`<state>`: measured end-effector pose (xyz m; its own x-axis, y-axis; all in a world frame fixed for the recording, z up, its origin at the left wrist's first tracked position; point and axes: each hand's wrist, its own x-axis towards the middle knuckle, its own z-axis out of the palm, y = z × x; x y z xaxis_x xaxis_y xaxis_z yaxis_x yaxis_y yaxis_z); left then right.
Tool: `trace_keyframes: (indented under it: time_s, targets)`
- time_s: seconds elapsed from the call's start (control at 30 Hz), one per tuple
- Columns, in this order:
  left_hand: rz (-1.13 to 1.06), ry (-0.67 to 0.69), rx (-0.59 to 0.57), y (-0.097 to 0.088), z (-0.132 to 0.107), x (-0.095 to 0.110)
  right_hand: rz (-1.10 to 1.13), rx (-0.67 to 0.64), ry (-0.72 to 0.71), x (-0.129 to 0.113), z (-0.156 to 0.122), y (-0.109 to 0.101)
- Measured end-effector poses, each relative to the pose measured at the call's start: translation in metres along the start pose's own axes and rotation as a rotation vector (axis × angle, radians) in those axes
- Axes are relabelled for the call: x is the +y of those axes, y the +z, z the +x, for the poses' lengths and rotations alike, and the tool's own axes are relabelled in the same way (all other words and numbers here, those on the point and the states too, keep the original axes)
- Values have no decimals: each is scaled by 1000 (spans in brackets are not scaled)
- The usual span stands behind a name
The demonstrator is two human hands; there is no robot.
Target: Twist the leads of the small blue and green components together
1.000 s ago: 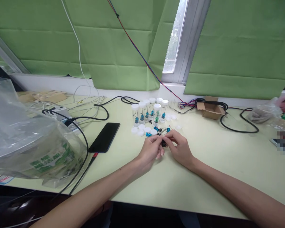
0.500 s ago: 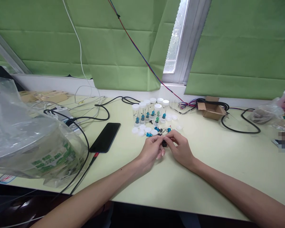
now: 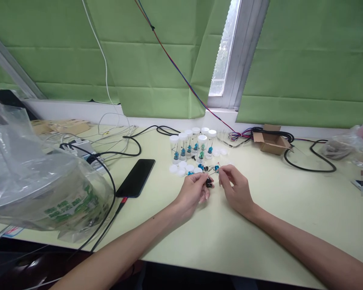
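My left hand [image 3: 194, 191] rests on the pale table with its fingers pinched on a small black part [image 3: 209, 184]. My right hand [image 3: 235, 188] is just to the right of it, fingertips pinched together near a small blue piece [image 3: 217, 167]; what it holds is too small to name. Behind the hands stand several clear vials [image 3: 191, 143] with white caps and blue or green parts inside. Loose white caps [image 3: 181, 169] lie in front of the vials.
A black phone [image 3: 136, 183] lies left of the hands with a red-tipped cable. A large clear plastic bag [image 3: 39, 177] fills the left side, with black and white cables [image 3: 121, 145] around it. A small cardboard box [image 3: 271, 140] and a black cable loop [image 3: 311, 159] sit at the back right.
My right hand has drawn slightly away from the left, leaving a small gap between them. The view has shifted a little; the left hand still pinches the black part.
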<state>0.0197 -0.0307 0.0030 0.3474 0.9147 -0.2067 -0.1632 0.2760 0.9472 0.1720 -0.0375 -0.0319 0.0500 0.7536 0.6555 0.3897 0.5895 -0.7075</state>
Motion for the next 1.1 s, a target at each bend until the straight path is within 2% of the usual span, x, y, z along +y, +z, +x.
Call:
trace_keyframes:
  time_s: [0.13,0.33,0.53,0.73,0.9,1.1]
  targets:
    - [17,18,36,-5,1,4,-127,-4,-20,3,4,-8]
    - [14,50,34,-10,4,5,-300,-212,-69,11,6,-10]
    - [30,36,55,-10,5,3,-356,-355,-30,27,5,-8]
    - [39,33,37,-11,6,2,-373,-401,-3,29,5,-7]
    - [34,12,39,-10,5,3,-378,-401,59,25,6,-7]
    - [22,-9,45,-10,5,4,-358,-391,59,28,6,-6]
